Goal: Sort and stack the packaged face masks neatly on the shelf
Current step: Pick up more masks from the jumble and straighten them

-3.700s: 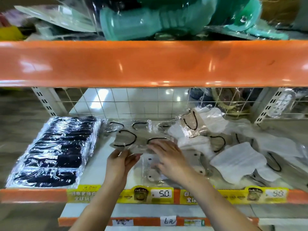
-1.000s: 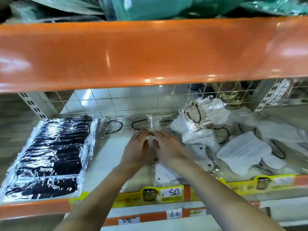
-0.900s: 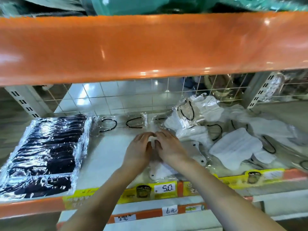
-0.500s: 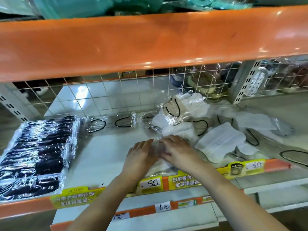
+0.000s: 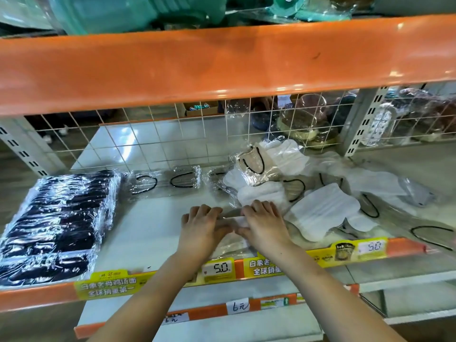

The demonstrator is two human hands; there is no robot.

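Hands lie side by side, palms down, on one clear-plastic packet holding a pale face mask (image 5: 229, 233) at the front middle of the white shelf board (image 5: 148, 218). The left hand (image 5: 201, 228) covers the packet's left end and the right hand (image 5: 265, 227) its right end, thumbs nearly meeting over the middle. Neither grip is pinching: fingers are laid flat and close together, pressing the wrapper down against the board. The packet's long axis seems to run left to right, parallel to the shelf's orange front rail with yellow price tags (image 5: 222, 267), though the hands hide most of its outline.

What the next move depends on is the layout either side of that packet. Just right of the right hand, touching or nearly so, sprawls the loose heap of white masks with black ear loops in crinkled clear wrappers (image 5: 320, 208), lying at all angles. To the left, well apart across bare board, sits the neat overlapping row of black masks in glossy wrappers (image 5: 59, 218), and along the back a row of flat clear packets with black ear loops (image 5: 165, 181) in front of the white wire grid (image 5: 160, 144).

So the right hand is nearer the unsorted supply, and the left is better placed to steady the starting stack. Slippery film may let packets slide off one another.
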